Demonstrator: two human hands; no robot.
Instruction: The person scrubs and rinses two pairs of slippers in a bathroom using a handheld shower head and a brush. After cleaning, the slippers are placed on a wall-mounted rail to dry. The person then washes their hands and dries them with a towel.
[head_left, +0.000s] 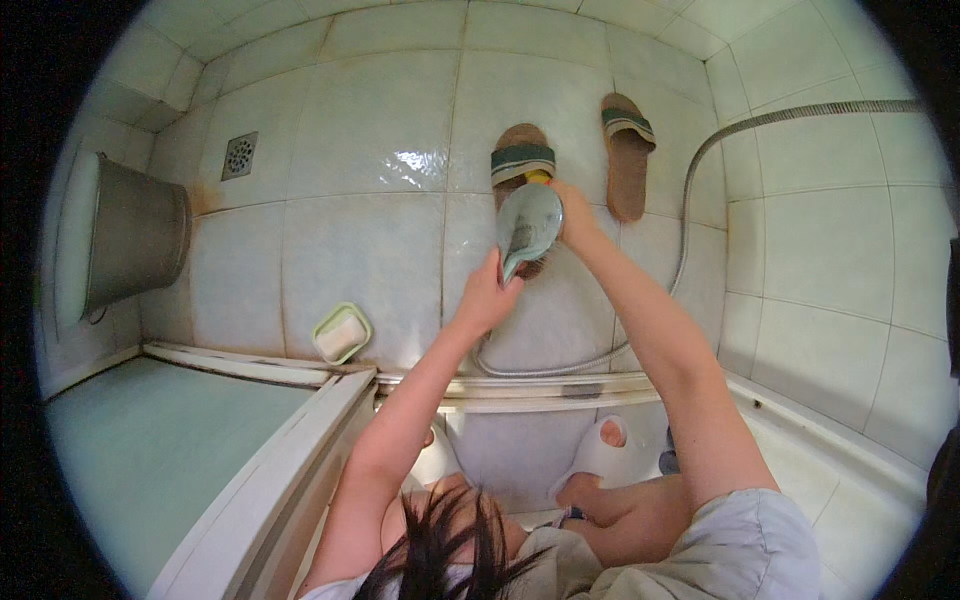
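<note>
My left hand (489, 297) grips the handle of a shower head (532, 216), and thin jets of water come from its underside. Below it on the tiled floor lies a brown slide sandal (523, 136) with a green-and-cream strap. My right hand (574, 213) is at this sandal, its fingers around a small yellow object (538, 177) by the strap. The shower head hides most of these fingers and the sandal's middle, so the yellow object's kind is unclear. The matching sandal (628, 180) lies apart, to the right.
A metal shower hose (688, 195) loops across the floor from the right wall. At left are a grey bucket (139, 232), a floor drain (240, 156) and a green soap dish (367, 324) holding soap (340, 339). A door track (525, 390) crosses before my white slippers (600, 454).
</note>
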